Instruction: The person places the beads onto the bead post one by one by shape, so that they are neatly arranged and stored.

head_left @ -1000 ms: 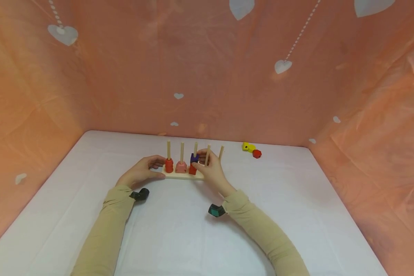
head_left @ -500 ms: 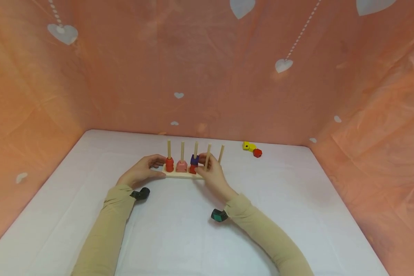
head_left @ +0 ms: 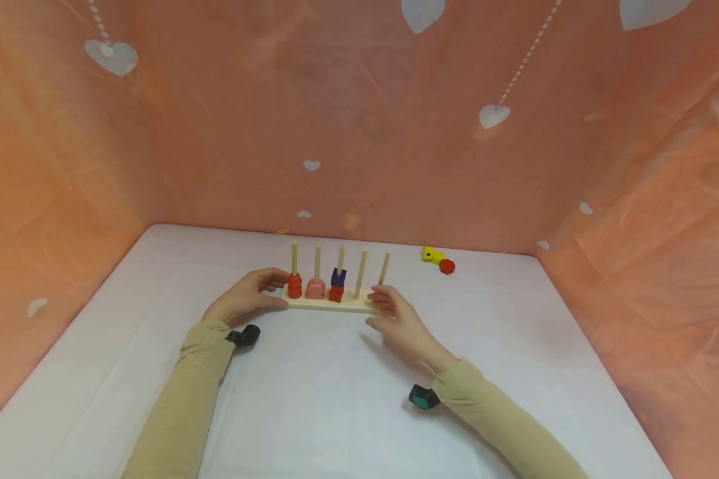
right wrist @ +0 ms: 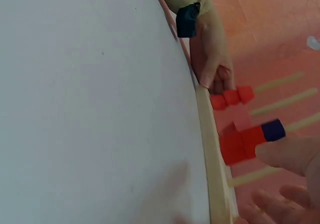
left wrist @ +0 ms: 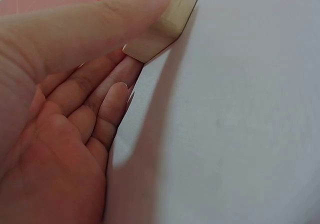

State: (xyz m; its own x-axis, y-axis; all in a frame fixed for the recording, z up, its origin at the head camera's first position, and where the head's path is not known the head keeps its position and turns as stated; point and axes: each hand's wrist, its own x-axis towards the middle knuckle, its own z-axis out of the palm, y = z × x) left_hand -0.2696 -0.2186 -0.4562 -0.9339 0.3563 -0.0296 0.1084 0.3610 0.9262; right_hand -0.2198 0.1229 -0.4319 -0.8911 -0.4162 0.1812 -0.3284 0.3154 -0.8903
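Note:
A wooden peg board (head_left: pixel 314 305) with several upright pegs stands on the table. Its left end is gripped by my left hand (head_left: pixel 247 296), thumb on the near side and fingers behind, as the left wrist view shows. Red beads (head_left: pixel 295 286) sit stacked on the leftmost peg, and a pink bead (head_left: pixel 315 290) is on the second. The third peg carries red blocks (right wrist: pixel 243 145) with a dark purple block (head_left: pixel 338 277) on top. My right hand (head_left: pixel 403 324) is at the board's right end, fingers loosely bent and holding nothing. It partly hides that end.
Behind and to the right of the board lie yellow beads (head_left: pixel 433 255) and a red bead (head_left: pixel 447 267), close together. A white cloth covers the table (head_left: pixel 299 392). Orange curtains (head_left: pixel 359 133) with heart prints surround it at the back and sides.
My right hand has let go of the blocks on the third peg and drawn back right and toward me. The blocks stay on the peg; my left hand has kept its place.

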